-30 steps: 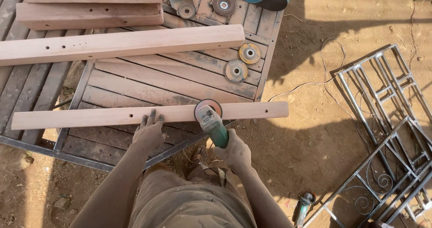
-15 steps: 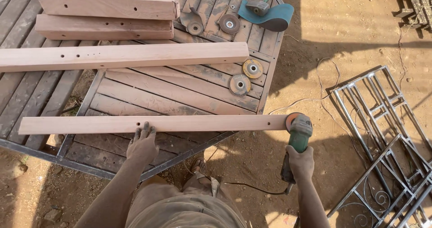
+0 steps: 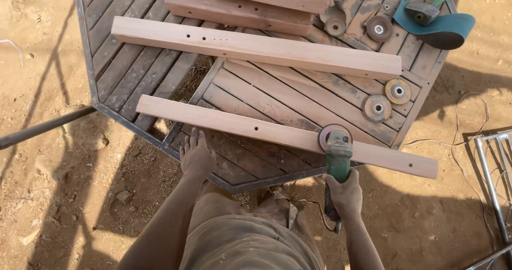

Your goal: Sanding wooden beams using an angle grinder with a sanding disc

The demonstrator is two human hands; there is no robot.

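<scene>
A long pale wooden plank (image 3: 240, 125) lies across the near edge of a slatted wooden tabletop (image 3: 277, 97) with a metal frame. My right hand (image 3: 344, 194) grips a green angle grinder (image 3: 337, 152), its disc resting on the plank right of the middle. Just below the plank's left half, my left hand (image 3: 196, 154) rests flat on the tabletop with fingers spread, fingertips touching the plank's near edge.
A thicker plank (image 3: 256, 47) with drilled holes lies further back, and two more (image 3: 240, 6) beyond it. Several loose grinder discs (image 3: 377, 108) sit on the right. A teal sanding belt (image 3: 442, 27) is at the far right corner. Metal grilles (image 3: 493, 163) stand right; sandy ground surrounds.
The grinder has slid left along the plank from its right end toward the middle. My left hand stayed pressed by the plank. The view turned, so the table sits rotated.
</scene>
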